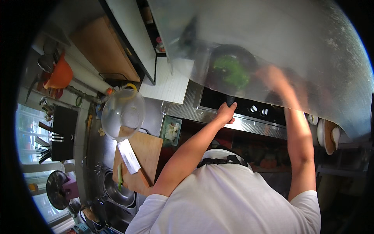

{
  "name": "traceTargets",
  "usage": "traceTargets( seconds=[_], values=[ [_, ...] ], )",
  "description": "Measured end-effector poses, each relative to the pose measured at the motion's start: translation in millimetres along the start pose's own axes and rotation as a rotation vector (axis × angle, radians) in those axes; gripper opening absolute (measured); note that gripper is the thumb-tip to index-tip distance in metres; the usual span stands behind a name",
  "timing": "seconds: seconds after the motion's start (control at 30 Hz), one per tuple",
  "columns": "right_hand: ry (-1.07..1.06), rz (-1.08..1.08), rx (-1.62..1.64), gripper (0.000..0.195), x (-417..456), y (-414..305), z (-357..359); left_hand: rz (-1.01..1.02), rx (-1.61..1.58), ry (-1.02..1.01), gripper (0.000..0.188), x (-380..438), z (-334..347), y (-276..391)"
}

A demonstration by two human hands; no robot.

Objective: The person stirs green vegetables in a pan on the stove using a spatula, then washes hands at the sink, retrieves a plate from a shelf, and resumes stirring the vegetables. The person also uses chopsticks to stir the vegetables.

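Note:
Green chopped vegetables (230, 70) lie in a dark frying pan (252, 57) on the stove, seen through a hazy, translucent range-hood panel. My left hand (226, 113) is closed around the pan's dark handle (230, 101). To the right of the pan, my right hand (270, 76) is blurred behind the panel; whether it holds anything cannot be made out. Left of my body, a cleaver (128, 156) with a wooden handle lies on a wooden cutting board (149, 143), beside a green stalk (119, 177). A clear bowl (124, 114) stands by the board's upper edge.
The hood panel (292, 35) hangs over the stove. Two white knobs (258, 110) sit on the stove's front. A glass container (171, 130) with pale pieces stands beside the board. A metal basin (117, 190) sits in the sink area. Stacked boards or lids (327, 136) are at the right.

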State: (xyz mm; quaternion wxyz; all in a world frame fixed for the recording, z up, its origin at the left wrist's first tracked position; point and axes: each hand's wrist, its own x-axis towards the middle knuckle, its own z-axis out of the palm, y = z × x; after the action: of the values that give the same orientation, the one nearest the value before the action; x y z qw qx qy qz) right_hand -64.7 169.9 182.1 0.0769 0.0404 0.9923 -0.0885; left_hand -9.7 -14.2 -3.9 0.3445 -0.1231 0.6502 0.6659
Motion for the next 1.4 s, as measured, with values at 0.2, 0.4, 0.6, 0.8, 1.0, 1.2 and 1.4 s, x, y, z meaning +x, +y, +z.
traceTargets(
  seconds=[0.2, 0.4, 0.6, 0.8, 1.0, 1.2, 1.4],
  values=[
    [-0.012, -0.012, -0.250, 0.030, -33, 5, -49, -0.006, -0.009, -0.001, 0.040, -2, 2, -2],
    [0.058, 0.006, -0.492, 0.026, 5, 24, -2, -0.001, -0.012, -0.056, 0.040, 0, 2, 1],
    [0.016, -0.046, -0.546, 0.024, 7, 25, -46, -0.005, 0.004, -0.022, 0.041, -2, 0, 0],
    [0.093, -0.186, -0.597, 0.023, 51, 45, -39, -0.015, -0.021, -0.036, 0.042, -1, 1, 0],
    [0.124, -0.284, -0.723, 0.021, 65, 35, -43, 0.026, 0.003, -0.002, 0.042, -2, 1, 0],
    [0.183, -0.361, -0.718, 0.023, 73, 41, -41, 0.037, 0.001, 0.002, 0.042, -4, 3, 0],
    [0.126, -0.315, -0.676, 0.024, 80, 35, -47, -0.009, 0.027, -0.026, 0.064, -5, -1, 6]
  ],
)
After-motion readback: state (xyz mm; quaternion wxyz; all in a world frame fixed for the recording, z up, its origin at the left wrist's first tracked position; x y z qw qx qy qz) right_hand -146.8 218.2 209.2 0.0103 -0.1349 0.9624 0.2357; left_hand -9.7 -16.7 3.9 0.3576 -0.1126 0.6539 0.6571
